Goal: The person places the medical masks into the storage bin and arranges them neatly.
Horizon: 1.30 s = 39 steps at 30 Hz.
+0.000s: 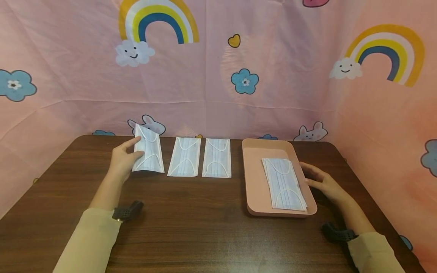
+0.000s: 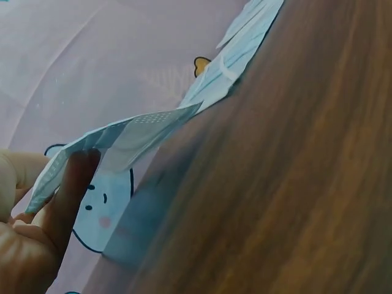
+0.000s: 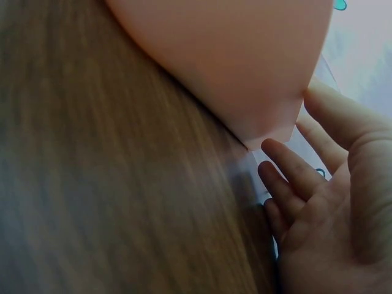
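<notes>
My left hand (image 1: 123, 159) pinches the left edge of a white-and-pale-blue face mask (image 1: 149, 149) between thumb and fingers. In the left wrist view that mask (image 2: 144, 131) is tilted, its near side raised off the table. Two more face masks lie flat to its right, one mask (image 1: 184, 157) beside the other mask (image 1: 216, 158). A pink tray (image 1: 254, 182) holds a stack of masks (image 1: 285, 184). At the tray's right side is my right hand (image 1: 324, 184); its thumb touches the rim in the right wrist view, fingers loosely spread.
The dark wooden table (image 1: 191, 227) runs back to a pink cloth backdrop (image 1: 211, 76) printed with rainbows and flowers. The cloth also rises along the right side. A black wrist camera (image 1: 128, 211) sits on the left wrist, another camera (image 1: 338, 232) on the right.
</notes>
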Tool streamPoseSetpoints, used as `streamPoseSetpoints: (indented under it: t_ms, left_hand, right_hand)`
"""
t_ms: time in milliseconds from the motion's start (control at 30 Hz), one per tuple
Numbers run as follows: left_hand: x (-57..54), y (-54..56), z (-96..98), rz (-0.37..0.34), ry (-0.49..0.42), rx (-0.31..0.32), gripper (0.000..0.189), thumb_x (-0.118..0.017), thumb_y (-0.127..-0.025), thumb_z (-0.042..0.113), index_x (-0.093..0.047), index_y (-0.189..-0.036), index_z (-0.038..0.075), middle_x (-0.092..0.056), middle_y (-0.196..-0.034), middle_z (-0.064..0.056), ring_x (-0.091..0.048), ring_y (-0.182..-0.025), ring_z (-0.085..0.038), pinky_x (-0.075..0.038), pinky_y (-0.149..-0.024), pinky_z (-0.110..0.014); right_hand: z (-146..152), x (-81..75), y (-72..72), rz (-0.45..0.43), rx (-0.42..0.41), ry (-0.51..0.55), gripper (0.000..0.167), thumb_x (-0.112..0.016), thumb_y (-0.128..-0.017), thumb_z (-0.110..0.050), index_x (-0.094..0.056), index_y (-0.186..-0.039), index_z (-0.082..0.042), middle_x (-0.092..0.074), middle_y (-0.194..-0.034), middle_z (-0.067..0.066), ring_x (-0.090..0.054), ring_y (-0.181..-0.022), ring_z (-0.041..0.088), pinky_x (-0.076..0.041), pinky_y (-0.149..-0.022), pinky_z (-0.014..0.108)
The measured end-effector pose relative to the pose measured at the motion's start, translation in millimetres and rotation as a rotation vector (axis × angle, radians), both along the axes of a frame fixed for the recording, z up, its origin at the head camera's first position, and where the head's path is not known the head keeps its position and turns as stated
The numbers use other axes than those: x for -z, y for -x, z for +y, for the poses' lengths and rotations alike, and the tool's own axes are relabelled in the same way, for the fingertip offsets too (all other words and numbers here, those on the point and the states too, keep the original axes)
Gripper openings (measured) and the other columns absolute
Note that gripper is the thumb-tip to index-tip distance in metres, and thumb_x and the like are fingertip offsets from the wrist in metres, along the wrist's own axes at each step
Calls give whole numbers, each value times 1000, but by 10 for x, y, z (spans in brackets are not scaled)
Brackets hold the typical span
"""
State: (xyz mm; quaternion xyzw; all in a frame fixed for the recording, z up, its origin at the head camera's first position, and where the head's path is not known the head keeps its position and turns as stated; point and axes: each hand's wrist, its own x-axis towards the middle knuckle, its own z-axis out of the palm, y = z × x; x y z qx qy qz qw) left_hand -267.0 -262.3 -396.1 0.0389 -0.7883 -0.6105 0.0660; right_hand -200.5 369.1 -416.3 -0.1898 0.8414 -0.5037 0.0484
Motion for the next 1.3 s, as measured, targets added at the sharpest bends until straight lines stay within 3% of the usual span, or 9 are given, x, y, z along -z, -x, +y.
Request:
streamPoseSetpoints:
  t_ms: [133, 200, 367, 533, 633, 733, 833, 1133, 1300]
  left_hand:
    - [-61, -16, 46, 1, -41, -17, 62, -56, -91, -3, -37, -148, 12, -3, -159, -10, 0, -142, -29, -25, -108, -46]
    - [-101, -26, 81, 9, -67, -27, 63, -55, -91, -4, -37, -148, 14, -3, -159, -8, 1, -142, -28, -20, -110, -45]
    - [-208, -59, 191, 40, -118, -30, 65, -53, -90, -8, -37, -148, 15, 2, -159, -7, 14, -141, -23, -11, -112, -42]
    - [-283, -97, 295, 55, -146, -39, 66, -52, -89, -11, -37, -148, 15, 0, -159, -7, 11, -142, -22, -20, -110, -37]
    - [-312, -122, 346, 65, -178, -27, 66, -51, -89, -11, -37, -148, 15, 2, -159, -6, 13, -141, -21, -17, -111, -37]
    - [-330, -139, 398, 71, -215, -2, 65, -51, -90, -10, -37, -148, 15, 5, -159, -4, 17, -141, -21, -13, -111, -37]
    - [-344, -151, 455, 71, -242, 25, 65, -52, -90, -9, -38, -148, 16, 7, -159, -4, 20, -140, -22, -8, -112, -38]
    - [-399, -207, 695, 67, -288, 93, 65, -54, -88, -11, -40, -147, 13, -3, -159, -3, 16, -142, -22, 5, -112, -45]
    - [-398, -243, 863, 66, -312, 135, 64, -54, -87, -13, -41, -146, 10, -4, -159, -6, 13, -142, -25, 2, -112, -48]
  right_hand:
    - [-9, -1, -2, 5, 1, 6, 56, -54, -96, -6, -32, -147, -1, -32, -147, 26, -38, -123, 0, -37, -92, 16]
    - [-10, 1, -1, 8, 4, 8, 55, -55, -96, -6, -32, -146, 0, -32, -146, 27, -38, -122, -2, -37, -92, 16]
    - [0, 12, 9, 14, 0, 6, 55, -54, -96, -5, -33, -146, 0, -32, -146, 28, -37, -122, -3, -36, -92, 16]
    - [11, 21, 10, 9, -10, 3, 55, -54, -96, -6, -32, -147, 0, -31, -147, 27, -37, -123, -2, -36, -92, 16]
    - [7, 17, 5, 3, -5, -10, 55, -53, -97, -7, -31, -147, -1, -31, -147, 26, -37, -127, 5, -36, -96, 24]
    - [-2, 5, -2, -5, 8, -20, 56, -54, -97, -8, -31, -148, -2, -31, -148, 25, -34, -133, 24, -34, -102, 44]
    - [-2, -3, -5, -5, 13, -27, 56, -54, -97, -8, -30, -148, -2, -30, -148, 25, -31, -134, 34, -32, -102, 50]
    - [11, -4, -11, 4, 3, -26, 56, -53, -97, -7, -30, -148, -2, -30, -148, 25, -35, -130, 15, -35, -93, 18]
    - [-1, -5, -6, -3, 9, -29, 56, -54, -97, -9, -30, -148, -1, -30, -148, 26, -32, -133, 30, -35, -92, 16]
